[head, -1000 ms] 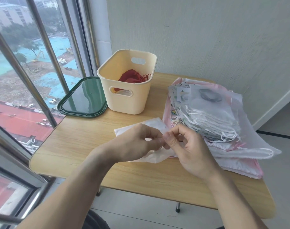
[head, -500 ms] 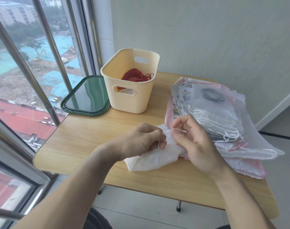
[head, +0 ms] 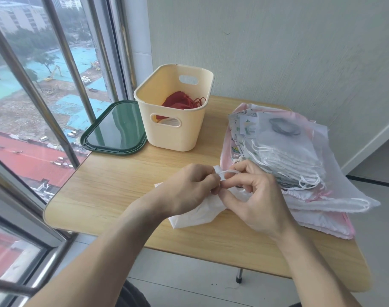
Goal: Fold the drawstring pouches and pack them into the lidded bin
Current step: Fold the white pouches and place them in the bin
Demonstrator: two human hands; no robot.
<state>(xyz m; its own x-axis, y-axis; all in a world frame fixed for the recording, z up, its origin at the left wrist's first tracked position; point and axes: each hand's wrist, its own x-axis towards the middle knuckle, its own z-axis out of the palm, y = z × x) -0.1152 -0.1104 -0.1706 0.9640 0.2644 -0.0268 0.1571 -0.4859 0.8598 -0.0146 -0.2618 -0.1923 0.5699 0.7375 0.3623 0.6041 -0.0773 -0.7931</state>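
A white drawstring pouch (head: pixel 195 214) lies crumpled on the wooden table (head: pixel 113 191) near its front middle. My left hand (head: pixel 189 188) pinches the pouch's top edge. My right hand (head: pixel 253 198) pinches its white cord, which loops between the two hands. A cream bin (head: pixel 173 111) stands open at the back of the table with a red pouch (head: pixel 178 103) inside. Its dark green lid (head: pixel 117 129) lies flat to the bin's left. A stack of pouches (head: pixel 288 156), white, pink and printed, sits at the right.
A window with metal bars (head: pixel 56 85) runs along the table's left side. A grey wall (head: pixel 277 52) stands behind the table. The table's front edge lies just below my forearms.
The white pouch has bunched up and shifted toward the front. Both hands have drawn the cord out at its top edge.
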